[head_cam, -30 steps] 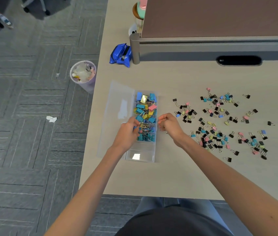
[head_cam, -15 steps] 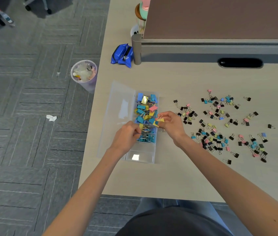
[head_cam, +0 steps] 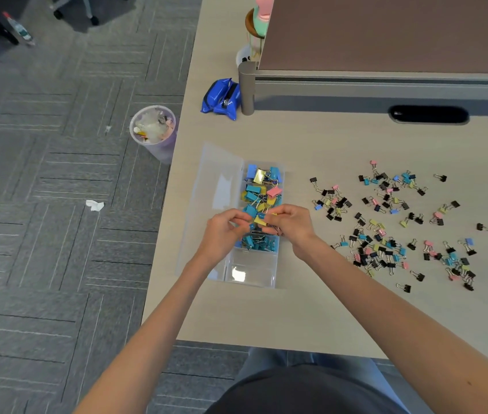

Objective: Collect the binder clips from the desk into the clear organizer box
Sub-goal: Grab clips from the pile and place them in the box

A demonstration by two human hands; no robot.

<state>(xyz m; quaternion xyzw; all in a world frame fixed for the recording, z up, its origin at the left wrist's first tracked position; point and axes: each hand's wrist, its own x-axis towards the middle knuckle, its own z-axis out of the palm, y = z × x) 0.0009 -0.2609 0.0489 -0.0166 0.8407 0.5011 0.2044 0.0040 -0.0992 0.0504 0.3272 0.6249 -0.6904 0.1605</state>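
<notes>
The clear organizer box (head_cam: 253, 276) lies on the desk with its lid (head_cam: 207, 189) folded open to the left. Its far compartments hold several large blue, yellow and pink binder clips (head_cam: 262, 186). Both hands hover over the box's middle. My right hand (head_cam: 292, 224) pinches a yellow binder clip (head_cam: 261, 220). My left hand (head_cam: 224, 231) has its fingers curled at a small blue clip (head_cam: 251, 226) beside it. Many small black, pink, blue and yellow binder clips (head_cam: 386, 228) lie scattered on the desk to the right.
A blue pouch (head_cam: 221, 98) lies at the back by a grey partition post (head_cam: 246, 88). A cable slot (head_cam: 429, 114) sits in the desk (head_cam: 266, 318) farther right. On the floor to the left stand a bin with rubbish (head_cam: 154, 130) and a scrap of paper (head_cam: 95, 205).
My right hand has picked up a yellow clip and brought it left over the box. My left hand has risen to meet it. The camera has shifted slightly.
</notes>
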